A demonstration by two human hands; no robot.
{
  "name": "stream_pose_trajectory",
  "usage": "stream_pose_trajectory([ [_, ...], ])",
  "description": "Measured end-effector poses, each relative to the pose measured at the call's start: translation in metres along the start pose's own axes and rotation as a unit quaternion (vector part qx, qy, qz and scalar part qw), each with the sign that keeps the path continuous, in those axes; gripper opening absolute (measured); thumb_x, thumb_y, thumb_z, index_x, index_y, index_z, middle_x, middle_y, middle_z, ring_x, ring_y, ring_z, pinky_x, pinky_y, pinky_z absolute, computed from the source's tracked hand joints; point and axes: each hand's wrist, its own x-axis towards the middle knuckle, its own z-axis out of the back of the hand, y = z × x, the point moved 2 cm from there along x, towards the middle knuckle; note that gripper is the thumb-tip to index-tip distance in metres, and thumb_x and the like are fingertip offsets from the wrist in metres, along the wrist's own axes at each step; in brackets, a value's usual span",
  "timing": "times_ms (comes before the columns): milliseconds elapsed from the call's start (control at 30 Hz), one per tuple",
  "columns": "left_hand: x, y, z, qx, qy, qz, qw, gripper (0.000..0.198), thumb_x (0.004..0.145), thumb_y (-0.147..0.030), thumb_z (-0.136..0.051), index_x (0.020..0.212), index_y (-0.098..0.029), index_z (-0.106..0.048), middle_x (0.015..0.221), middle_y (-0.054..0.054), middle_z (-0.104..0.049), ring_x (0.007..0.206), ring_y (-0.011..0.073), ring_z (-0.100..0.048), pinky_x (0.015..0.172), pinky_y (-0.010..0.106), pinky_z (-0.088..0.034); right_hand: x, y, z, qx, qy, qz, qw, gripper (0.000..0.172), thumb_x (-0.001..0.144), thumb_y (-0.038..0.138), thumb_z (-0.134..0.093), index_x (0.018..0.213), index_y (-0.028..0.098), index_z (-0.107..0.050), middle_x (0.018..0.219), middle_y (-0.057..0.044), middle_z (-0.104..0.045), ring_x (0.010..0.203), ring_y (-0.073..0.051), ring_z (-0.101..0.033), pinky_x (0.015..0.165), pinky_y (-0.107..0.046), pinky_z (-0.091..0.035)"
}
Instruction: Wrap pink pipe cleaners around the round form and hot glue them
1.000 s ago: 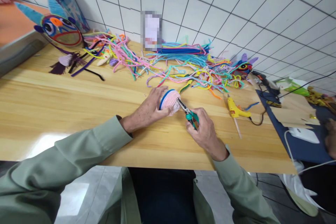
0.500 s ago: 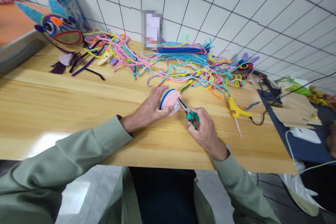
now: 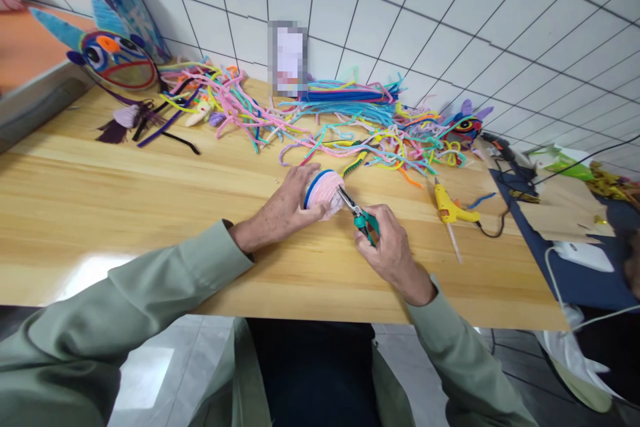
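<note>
Pliers [image 3: 356,213] met pink bundle [image 3: 326,192] above the table [image 3: 150,213]

The bundle was small and rounded, pale pink and ridged like wound fuzzy strands, with a blue band [image 3: 310,188] circling its left end and a whiter patch low on its right. It sat near the middle of the table, over the bare wood in front of the person. The left hand [image 3: 285,208] gripped it, fingers spread just as wide as the bundle, the thumb along its near side. The right hand [image 3: 390,248] had its fingers curled tightly round the pliers' green handles; the metal tip touched the bundle's right side, though whether the jaws had pinched anything could not be told.

Just behind lay a tool with a yellow-and-green handle [image 3: 356,163], partly under a tangle of coloured pipe cleaners [image 3: 280,123] that closed off the far side. To the right lay a yellow glue gun [image 3: 449,208], well apart from the hands. A can [image 3: 125,7] and a big-eyed craft face [image 3: 117,59] stood at far left.

The bundle's banded end faced left, its pink end right toward the pliers; it was too round to show a clear long axis. The pliers ran diagonally, tip away and leftward, handles near and right.
</note>
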Motion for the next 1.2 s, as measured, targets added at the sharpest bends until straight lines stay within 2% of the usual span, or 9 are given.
stream_pose_trajectory([
  [233,0.001,0.0,0.001,0.001,-0.001,-0.006,1.0,0.069,0.097,-0.045,-0.07,0.158,-0.02,-0.05,0.16,0.017,-0.057,0.151,0.0361,-0.052,0.134,0.056,-0.039,-0.001,-0.001,-0.001,0.008,-0.003,-0.006,1.0,0.034,0.088,0.018,-0.063,0.121,0.026,-0.06,0.105,-0.007,-0.069,0.091,-0.026,-0.07,0.081,-0.04,-0.059],
  [600,-0.001,-0.005,0.003,0.003,0.005,-0.005,1.0,0.069,0.099,-0.046,-0.067,0.159,-0.019,-0.046,0.163,0.021,-0.055,0.156,0.0384,-0.049,0.136,0.062,-0.037,-0.002,-0.002,-0.002,0.0,-0.006,-0.002,1.0,0.034,0.089,0.019,-0.062,0.122,0.026,-0.06,0.107,-0.008,-0.071,0.093,-0.027,-0.072,0.081,-0.041,-0.06],
  [900,0.0,-0.003,0.002,0.002,0.002,-0.002,1.0,0.069,0.099,-0.046,-0.069,0.16,-0.02,-0.048,0.16,0.019,-0.057,0.154,0.0372,-0.051,0.136,0.059,-0.038,0.0,-0.001,-0.001,-0.001,-0.004,0.003,1.0,0.034,0.089,0.018,-0.062,0.121,0.025,-0.06,0.106,-0.008,-0.071,0.094,-0.027,-0.072,0.082,-0.04,-0.061],
  [1200,-0.01,0.009,-0.01,0.005,-0.063,-0.035,0.997,0.069,0.099,-0.043,-0.07,0.16,-0.02,-0.047,0.154,0.019,-0.059,0.146,0.0367,-0.058,0.128,0.058,-0.048,-0.001,-0.001,-0.002,-0.03,-0.019,0.046,0.998,0.035,0.089,0.017,-0.061,0.124,0.024,-0.059,0.106,-0.008,-0.07,0.09,-0.027,-0.073,0.078,-0.04,-0.063],
])
